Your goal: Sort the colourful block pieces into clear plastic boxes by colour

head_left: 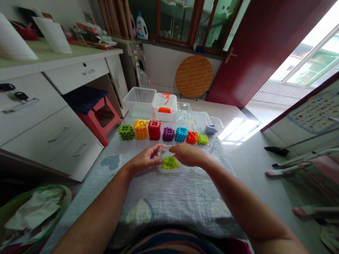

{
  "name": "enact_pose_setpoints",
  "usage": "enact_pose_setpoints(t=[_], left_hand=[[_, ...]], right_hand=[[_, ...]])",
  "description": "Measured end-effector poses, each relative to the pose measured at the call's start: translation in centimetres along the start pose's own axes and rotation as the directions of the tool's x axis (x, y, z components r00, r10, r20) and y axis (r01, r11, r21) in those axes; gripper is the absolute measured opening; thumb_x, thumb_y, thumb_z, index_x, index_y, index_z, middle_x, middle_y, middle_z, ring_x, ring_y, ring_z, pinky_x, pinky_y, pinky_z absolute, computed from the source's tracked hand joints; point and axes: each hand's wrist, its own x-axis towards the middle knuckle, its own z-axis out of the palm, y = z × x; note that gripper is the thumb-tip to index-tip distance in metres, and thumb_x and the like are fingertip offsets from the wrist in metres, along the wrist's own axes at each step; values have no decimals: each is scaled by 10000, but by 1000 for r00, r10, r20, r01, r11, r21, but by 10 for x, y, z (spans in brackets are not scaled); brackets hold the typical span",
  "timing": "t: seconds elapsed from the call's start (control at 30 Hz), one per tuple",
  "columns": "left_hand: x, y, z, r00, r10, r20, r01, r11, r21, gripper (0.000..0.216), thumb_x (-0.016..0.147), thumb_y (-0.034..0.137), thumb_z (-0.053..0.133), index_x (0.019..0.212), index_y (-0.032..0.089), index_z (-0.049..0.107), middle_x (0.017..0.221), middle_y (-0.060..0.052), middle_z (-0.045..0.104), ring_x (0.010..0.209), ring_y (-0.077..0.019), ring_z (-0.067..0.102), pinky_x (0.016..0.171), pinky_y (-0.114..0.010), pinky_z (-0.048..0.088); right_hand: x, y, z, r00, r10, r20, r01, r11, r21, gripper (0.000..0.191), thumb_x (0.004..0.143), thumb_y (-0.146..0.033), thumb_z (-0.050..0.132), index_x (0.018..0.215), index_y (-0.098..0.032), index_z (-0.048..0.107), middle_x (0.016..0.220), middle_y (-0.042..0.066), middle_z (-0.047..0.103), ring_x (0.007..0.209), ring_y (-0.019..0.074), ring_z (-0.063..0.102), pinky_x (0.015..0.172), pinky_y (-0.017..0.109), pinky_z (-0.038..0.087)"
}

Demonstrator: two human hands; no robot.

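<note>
A small clear plastic container (162,170) stands on the cloth-covered table in front of me. Several lime-green notched pieces (170,163) lie inside it. My left hand (147,157) grips the container's left side, thumb at the near rim and fingers behind. Over its right part hangs my right hand (187,154), palm down, fingers curled together; what they hold, if anything, is hidden. Just beyond stands a row of stacked notched pieces: olive green (126,131), yellow (141,129), red (154,130), purple (168,134), blue (181,134), orange (192,137) and lime (203,139).
A large clear bin (140,102) and a lidded box (165,102) with an orange latch stand at the table's far end. More clear containers (200,118) are beside them, one holding a grey-blue item (211,129). A pink stool (99,109) stands left, near white drawers (60,132).
</note>
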Motion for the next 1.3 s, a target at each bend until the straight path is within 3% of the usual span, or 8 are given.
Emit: enact_pose_setpoints(t=[0.23,0.4,0.63,0.87,1.0,1.13,1.3], left_hand=[[-1,4,-2,990,-2,-141,21,991,134,617,762,428,764,1306,223,559,1155,-79,624,1069,-258,616,879,-360,513],[0,4,3,991,-45,-125,47,999,15,573,782,428,748,1279,219,555,1014,-51,626,976,-226,636,841,-335,498],[2,-2,0,991,-39,-125,40,999,12,544,799,398,744,1276,225,545,957,-32,609,916,-206,638,806,-327,496],[3,3,1,986,-9,-169,20,998,62,554,774,397,762,1249,216,540,993,-35,605,843,-165,617,738,-285,500],[4,4,2,975,32,-220,-13,996,87,538,726,366,801,1167,214,533,1001,-22,564,786,-134,589,664,-248,497],[5,4,3,967,50,-250,-29,996,88,529,706,350,816,1119,222,512,1004,-15,562,782,-129,584,650,-245,499],[8,4,8,946,99,-310,-70,992,104,518,697,338,818,1097,215,513,937,-6,604,808,-145,608,729,-278,500]], right_hand=[[-4,-6,6,996,63,57,-62,998,-31,336,860,-18,468,1117,-119,659,1106,159,717,956,208,681,751,287,490],[6,-12,14,989,107,100,-108,994,4,337,863,-47,487,1142,-114,663,1142,168,706,1014,232,674,798,312,502],[11,-9,24,991,126,54,-130,987,90,368,856,-51,492,1184,-124,641,1187,156,691,1088,223,639,849,305,483],[-16,-9,4,980,189,-65,-184,980,80,340,867,-75,438,1133,-146,639,1044,127,720,880,187,663,709,281,437],[-39,30,-17,942,284,-177,-268,957,106,271,869,-138,468,1046,-178,669,913,70,721,796,165,628,666,268,390],[-47,96,-5,835,464,-297,-468,882,59,299,838,-131,508,1099,-143,653,972,107,711,861,204,624,717,297,413],[-36,153,34,884,391,-255,-414,910,-40,614,743,-136,661,1337,-101,510,1300,188,598,1175,273,540,931,353,413]])
